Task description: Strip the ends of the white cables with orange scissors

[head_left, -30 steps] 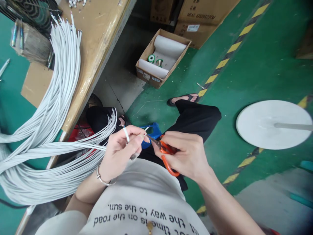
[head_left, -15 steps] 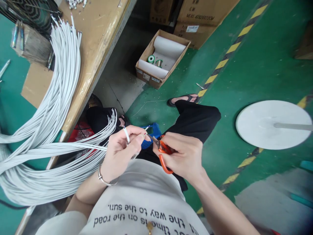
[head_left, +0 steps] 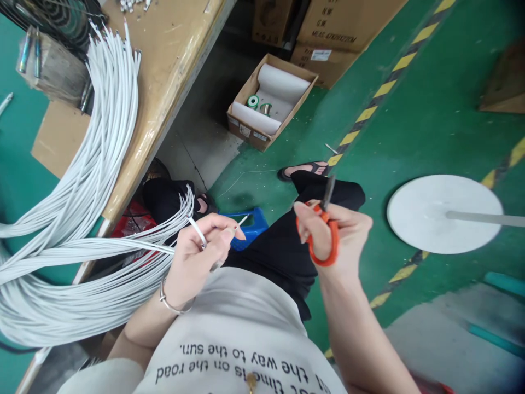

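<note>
My left hand (head_left: 205, 246) is closed in a pinch on a white cable (head_left: 243, 220), whose tip pokes out past the fingertips. A short white loop or end (head_left: 197, 232) stands up between its fingers. From the palm, white cables (head_left: 135, 244) run left to the table. My right hand (head_left: 334, 235) grips orange-handled scissors (head_left: 324, 241), thumb through one handle loop, with the dark blades pointing up and away. The scissors are apart from the cable. A large hanging bundle of white cables (head_left: 94, 312) lies beside my left forearm.
Another thick bundle of white cables (head_left: 117, 104) lies on the table (head_left: 164, 71). On the floor stand an open carton (head_left: 270, 145) with solder spools, stacked cardboard boxes (head_left: 340, 27), and a round white disc with a rod (head_left: 435, 219). A blue stool (head_left: 258, 221) is below my hands.
My right hand has moved right with the scissors, away from the cable tip. Their blades now point upward. My left hand keeps its pinch and has shifted slightly left.
</note>
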A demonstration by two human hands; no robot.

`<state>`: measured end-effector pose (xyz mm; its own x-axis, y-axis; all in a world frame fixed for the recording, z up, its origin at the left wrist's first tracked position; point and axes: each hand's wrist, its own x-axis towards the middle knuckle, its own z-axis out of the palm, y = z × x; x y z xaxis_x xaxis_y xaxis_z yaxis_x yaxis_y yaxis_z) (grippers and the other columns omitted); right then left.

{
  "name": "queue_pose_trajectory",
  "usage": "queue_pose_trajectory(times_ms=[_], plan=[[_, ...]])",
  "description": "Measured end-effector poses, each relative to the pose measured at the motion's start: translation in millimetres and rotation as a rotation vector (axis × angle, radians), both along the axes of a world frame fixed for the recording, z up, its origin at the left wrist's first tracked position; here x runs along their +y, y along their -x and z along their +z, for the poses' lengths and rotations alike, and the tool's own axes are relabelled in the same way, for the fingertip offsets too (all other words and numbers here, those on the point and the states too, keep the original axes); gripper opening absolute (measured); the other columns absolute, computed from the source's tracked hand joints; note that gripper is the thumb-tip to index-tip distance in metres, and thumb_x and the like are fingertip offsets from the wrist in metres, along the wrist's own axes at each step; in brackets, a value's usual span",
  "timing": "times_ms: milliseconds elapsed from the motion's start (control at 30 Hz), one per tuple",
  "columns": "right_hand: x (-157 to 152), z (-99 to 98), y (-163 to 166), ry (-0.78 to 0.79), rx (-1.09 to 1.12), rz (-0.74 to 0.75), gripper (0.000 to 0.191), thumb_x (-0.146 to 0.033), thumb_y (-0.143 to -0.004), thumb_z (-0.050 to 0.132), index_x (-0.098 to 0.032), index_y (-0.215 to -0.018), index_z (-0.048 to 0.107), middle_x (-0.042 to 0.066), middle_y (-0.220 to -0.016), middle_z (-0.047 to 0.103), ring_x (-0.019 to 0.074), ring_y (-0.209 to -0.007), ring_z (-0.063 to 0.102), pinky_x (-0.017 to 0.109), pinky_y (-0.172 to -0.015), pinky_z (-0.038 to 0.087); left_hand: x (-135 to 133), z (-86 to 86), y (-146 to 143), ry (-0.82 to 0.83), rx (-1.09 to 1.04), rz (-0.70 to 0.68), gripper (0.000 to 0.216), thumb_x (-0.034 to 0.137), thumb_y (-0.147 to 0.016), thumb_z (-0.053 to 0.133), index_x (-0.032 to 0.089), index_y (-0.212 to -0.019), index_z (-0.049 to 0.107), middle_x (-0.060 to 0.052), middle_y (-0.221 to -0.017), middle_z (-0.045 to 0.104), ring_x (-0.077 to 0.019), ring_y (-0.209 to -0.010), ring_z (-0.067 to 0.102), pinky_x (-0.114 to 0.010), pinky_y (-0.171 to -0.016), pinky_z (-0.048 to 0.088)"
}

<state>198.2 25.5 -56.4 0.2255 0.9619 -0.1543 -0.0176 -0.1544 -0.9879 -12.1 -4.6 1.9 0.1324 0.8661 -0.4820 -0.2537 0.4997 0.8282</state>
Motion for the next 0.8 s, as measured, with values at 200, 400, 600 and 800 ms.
queue_pose_trajectory(times_ms=[200, 400, 600, 800], plan=[[-3.6, 15.5, 10.2, -0.077, -0.099, 0.457, 0.046, -0.024, -0.087, 0.080, -0.018, -0.058, 0.045, -0.005, -0.059, 0.039, 0.0080, -0.054, 0.031, 0.027, -0.050, 0.024, 5.4, 2.9, -2.7, -0.015, 0.008, -0.029, 0.019, 0.035, -0.102, 0.071, 0.020, -0.095, 0.081, 0.008, -0.052, 0.038, -0.0043, -0.047, 0.022, -0.019, -0.044, 0.019], [-0.6, 27.5, 6.8, -0.110, -0.200, 0.703, 0.039, -0.017, -0.089, 0.067, -0.021, -0.064, 0.037, -0.005, -0.063, 0.039, 0.0092, -0.059, 0.033, 0.026, -0.053, 0.027, 4.2, 2.9, -3.4, -0.018, 0.016, -0.040, 0.016, 0.036, -0.101, 0.073, 0.023, -0.096, 0.081, 0.007, -0.056, 0.043, -0.0044, -0.049, 0.024, -0.019, -0.045, 0.019], [-2.7, 31.2, 5.7, -0.110, -0.283, 0.749, 0.039, -0.015, -0.087, 0.060, -0.022, -0.066, 0.028, -0.005, -0.061, 0.034, 0.0096, -0.058, 0.027, 0.028, -0.053, 0.024, 1.3, 1.0, -2.2, -0.031, 0.052, -0.046, 0.013, 0.036, -0.100, 0.074, 0.024, -0.099, 0.080, 0.005, -0.062, 0.049, -0.0049, -0.053, 0.031, -0.018, -0.047, 0.022], [-2.7, 33.7, 5.5, -0.168, -0.341, 0.714, 0.043, -0.009, -0.085, 0.060, -0.022, -0.067, 0.024, -0.006, -0.059, 0.030, 0.0085, -0.057, 0.024, 0.028, -0.052, 0.022, 1.3, 1.3, -1.6, -0.052, 0.060, -0.062, 0.013, 0.035, -0.101, 0.073, 0.023, -0.099, 0.079, 0.006, -0.061, 0.046, -0.0051, -0.053, 0.029, -0.018, -0.046, 0.022]])
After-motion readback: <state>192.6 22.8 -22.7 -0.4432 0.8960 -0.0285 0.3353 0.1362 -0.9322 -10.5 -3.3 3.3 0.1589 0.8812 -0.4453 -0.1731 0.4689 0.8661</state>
